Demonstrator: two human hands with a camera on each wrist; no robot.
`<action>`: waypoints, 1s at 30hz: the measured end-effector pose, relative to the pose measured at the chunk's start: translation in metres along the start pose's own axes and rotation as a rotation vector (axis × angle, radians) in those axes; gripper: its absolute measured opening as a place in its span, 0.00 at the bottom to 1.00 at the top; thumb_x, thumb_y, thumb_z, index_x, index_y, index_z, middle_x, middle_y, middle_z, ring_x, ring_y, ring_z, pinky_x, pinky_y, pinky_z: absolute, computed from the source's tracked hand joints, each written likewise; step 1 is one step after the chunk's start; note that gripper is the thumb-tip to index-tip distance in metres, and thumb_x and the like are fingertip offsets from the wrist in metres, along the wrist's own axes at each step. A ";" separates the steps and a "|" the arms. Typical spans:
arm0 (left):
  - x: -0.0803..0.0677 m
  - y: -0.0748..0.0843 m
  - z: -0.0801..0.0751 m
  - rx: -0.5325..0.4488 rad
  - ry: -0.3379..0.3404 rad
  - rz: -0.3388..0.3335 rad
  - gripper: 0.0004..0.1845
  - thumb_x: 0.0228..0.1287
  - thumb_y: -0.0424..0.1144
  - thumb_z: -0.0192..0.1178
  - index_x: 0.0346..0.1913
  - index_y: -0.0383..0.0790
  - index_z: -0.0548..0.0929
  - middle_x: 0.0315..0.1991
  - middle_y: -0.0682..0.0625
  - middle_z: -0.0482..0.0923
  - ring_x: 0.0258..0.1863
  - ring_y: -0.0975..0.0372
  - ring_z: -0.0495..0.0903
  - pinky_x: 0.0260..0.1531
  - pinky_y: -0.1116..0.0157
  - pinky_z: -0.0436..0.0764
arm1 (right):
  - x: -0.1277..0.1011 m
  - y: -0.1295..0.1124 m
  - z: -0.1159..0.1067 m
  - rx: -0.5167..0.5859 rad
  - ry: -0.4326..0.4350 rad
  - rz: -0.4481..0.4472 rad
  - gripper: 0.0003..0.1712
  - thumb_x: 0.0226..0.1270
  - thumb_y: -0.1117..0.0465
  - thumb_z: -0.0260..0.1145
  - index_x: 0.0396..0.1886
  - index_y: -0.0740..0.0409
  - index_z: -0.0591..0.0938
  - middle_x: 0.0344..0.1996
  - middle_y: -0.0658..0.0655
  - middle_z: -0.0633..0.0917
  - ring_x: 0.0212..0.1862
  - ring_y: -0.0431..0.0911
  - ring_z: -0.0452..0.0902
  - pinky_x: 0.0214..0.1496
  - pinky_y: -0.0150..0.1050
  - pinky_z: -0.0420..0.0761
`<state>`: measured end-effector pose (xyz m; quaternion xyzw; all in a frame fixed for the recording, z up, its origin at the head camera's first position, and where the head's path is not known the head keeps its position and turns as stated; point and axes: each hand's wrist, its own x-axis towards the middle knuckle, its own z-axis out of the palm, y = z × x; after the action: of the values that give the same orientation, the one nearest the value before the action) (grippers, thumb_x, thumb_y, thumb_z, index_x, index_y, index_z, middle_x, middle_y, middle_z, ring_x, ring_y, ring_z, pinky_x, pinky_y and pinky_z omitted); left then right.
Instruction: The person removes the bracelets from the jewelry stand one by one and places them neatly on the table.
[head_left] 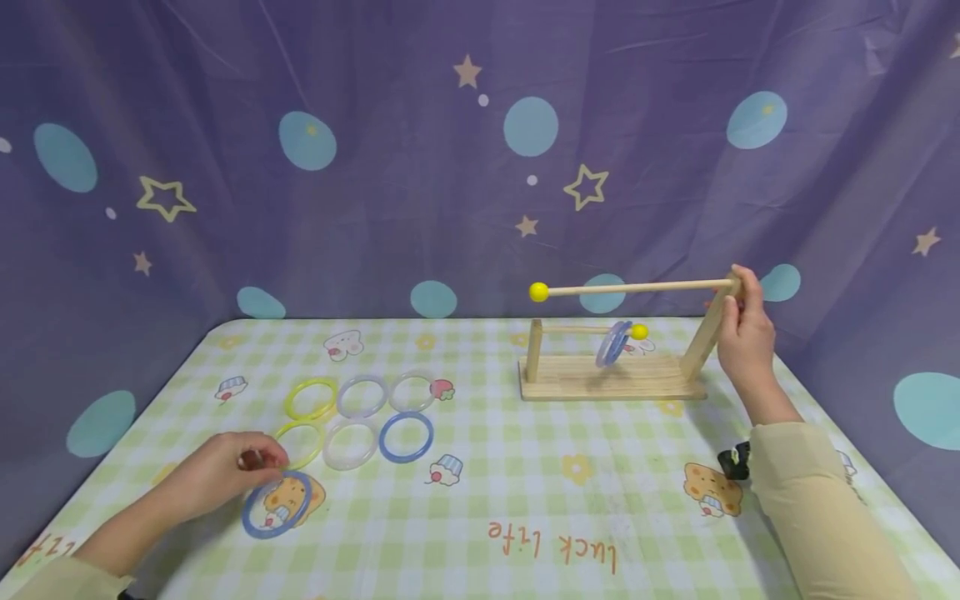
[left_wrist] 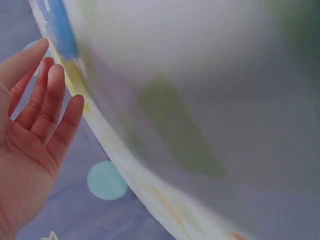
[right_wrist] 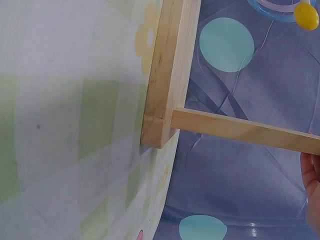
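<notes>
green checked tablecloth (head_left: 525,467), starry purple backdrop (head_left: 375,167); left hand (head_left: 225,475) pinches blue ring (head_left: 276,505), right hand (head_left: 742,333) grips wooden stand (head_left: 611,377).

A table (head_left: 525,500) covered in a green-and-white checked cloth is carrying printed cupcakes, flowers and the orange words "luck life" along its near edge. On its left half six loose rings are lying close together in two rows: a yellow ring (head_left: 311,399), a clear ring (head_left: 362,396) and another clear ring (head_left: 411,391) behind, then a second yellow ring (head_left: 303,442), a third clear ring (head_left: 350,443) and a blue ring (head_left: 406,437) in front. A purple curtain (head_left: 375,167) with stars and blue dots is hanging behind and at both sides.
</notes>
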<state>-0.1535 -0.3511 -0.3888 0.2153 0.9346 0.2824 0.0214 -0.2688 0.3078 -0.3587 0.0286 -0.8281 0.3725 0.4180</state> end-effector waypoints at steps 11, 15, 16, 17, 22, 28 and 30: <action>0.043 0.046 0.014 -0.108 -0.037 0.116 0.07 0.61 0.38 0.68 0.41 0.43 0.86 0.32 0.59 0.79 0.30 0.68 0.76 0.29 0.67 0.79 | 0.001 0.002 0.000 -0.019 -0.001 0.010 0.22 0.79 0.59 0.46 0.70 0.44 0.65 0.47 0.63 0.84 0.37 0.12 0.63 0.38 0.28 0.67; 0.063 0.063 0.026 -0.142 -0.060 0.164 0.07 0.61 0.36 0.68 0.41 0.42 0.86 0.31 0.59 0.79 0.29 0.67 0.76 0.28 0.66 0.80 | 0.000 0.002 0.001 -0.034 0.002 0.015 0.22 0.80 0.58 0.46 0.70 0.44 0.65 0.46 0.62 0.84 0.39 0.23 0.73 0.38 0.33 0.68; 0.068 0.067 0.029 -0.149 -0.067 0.170 0.07 0.61 0.36 0.68 0.41 0.42 0.86 0.31 0.59 0.79 0.28 0.67 0.76 0.28 0.66 0.80 | 0.000 0.002 0.001 -0.038 0.002 0.016 0.22 0.80 0.58 0.46 0.70 0.44 0.65 0.46 0.62 0.84 0.40 0.29 0.77 0.38 0.33 0.68; 0.073 0.072 0.032 -0.158 -0.073 0.181 0.07 0.60 0.35 0.68 0.41 0.42 0.86 0.31 0.59 0.79 0.28 0.66 0.76 0.28 0.66 0.80 | 0.000 0.001 0.001 -0.039 0.002 0.016 0.22 0.80 0.58 0.46 0.70 0.44 0.65 0.46 0.62 0.84 0.41 0.36 0.80 0.38 0.33 0.68; 0.098 0.094 0.047 -0.197 -0.093 0.236 0.07 0.60 0.35 0.69 0.41 0.41 0.86 0.33 0.59 0.81 0.29 0.66 0.76 0.30 0.66 0.80 | 0.000 0.000 0.001 -0.033 -0.011 0.014 0.22 0.80 0.59 0.45 0.70 0.46 0.65 0.44 0.64 0.84 0.43 0.61 0.80 0.38 0.35 0.68; 0.129 0.124 0.063 -0.234 -0.090 0.318 0.06 0.60 0.34 0.69 0.40 0.42 0.87 0.33 0.59 0.81 0.29 0.67 0.78 0.30 0.65 0.81 | 0.000 -0.001 0.001 -0.028 -0.009 0.013 0.22 0.80 0.59 0.45 0.70 0.48 0.65 0.43 0.65 0.84 0.44 0.62 0.80 0.37 0.32 0.67; 0.139 0.134 0.068 -0.249 -0.091 0.331 0.06 0.60 0.35 0.69 0.41 0.43 0.86 0.33 0.59 0.81 0.29 0.67 0.78 0.30 0.65 0.81 | 0.000 -0.001 0.001 -0.030 -0.004 0.015 0.22 0.80 0.59 0.45 0.70 0.47 0.65 0.44 0.65 0.84 0.44 0.61 0.80 0.37 0.31 0.67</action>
<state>-0.2156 -0.1578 -0.3628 0.3741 0.8424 0.3854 0.0434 -0.2693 0.3072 -0.3583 0.0171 -0.8346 0.3631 0.4140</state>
